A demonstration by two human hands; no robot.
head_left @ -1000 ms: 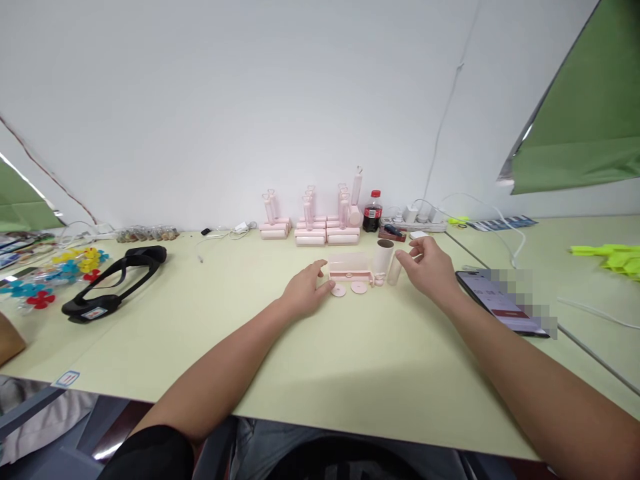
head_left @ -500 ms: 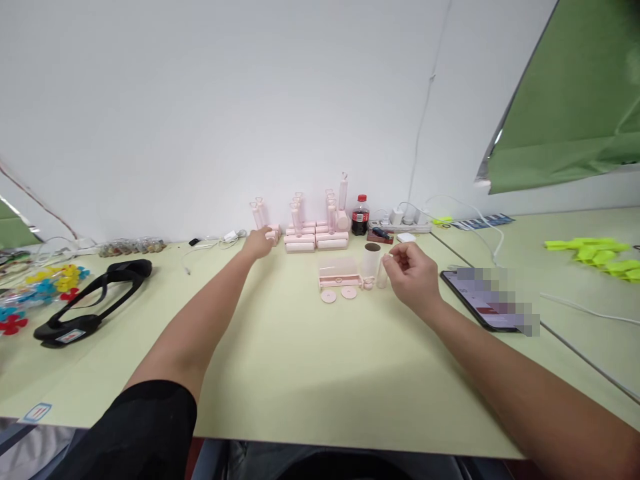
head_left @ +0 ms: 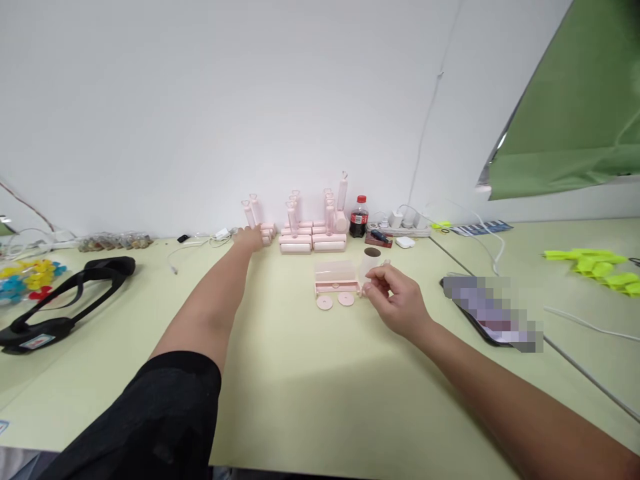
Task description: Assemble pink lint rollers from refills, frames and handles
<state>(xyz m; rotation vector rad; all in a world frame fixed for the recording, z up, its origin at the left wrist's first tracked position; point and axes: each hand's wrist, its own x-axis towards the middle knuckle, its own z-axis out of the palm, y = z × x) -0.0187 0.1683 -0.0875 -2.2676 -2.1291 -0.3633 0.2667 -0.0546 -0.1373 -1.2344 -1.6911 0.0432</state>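
My left hand [head_left: 249,239] reaches to the back of the table, against the left group of pink lint rollers [head_left: 269,231]. Its fingertips are mostly hidden, so its grip cannot be told. My right hand [head_left: 397,298] has curled fingers, thumb and forefinger close together beside a small pink part; what they hold, if anything, is hidden. Behind these fingers stands a white paper roll [head_left: 371,256], partly covered. Just left lie an opened pink case with a translucent cover [head_left: 335,271] and two pink discs, the left disc [head_left: 325,303] and the right disc [head_left: 346,299].
More pink lint rollers [head_left: 296,245] stand along the wall. A cola bottle [head_left: 359,217], a power strip [head_left: 417,232] and a white case [head_left: 405,243] are behind my right hand. A phone [head_left: 483,313] lies right, a black strap headset [head_left: 75,303] left.
My right hand has moved left and slightly nearer, now covering the clear tube that stood beside it. My left hand has pushed further in at the left rollers. The view has shifted a little.
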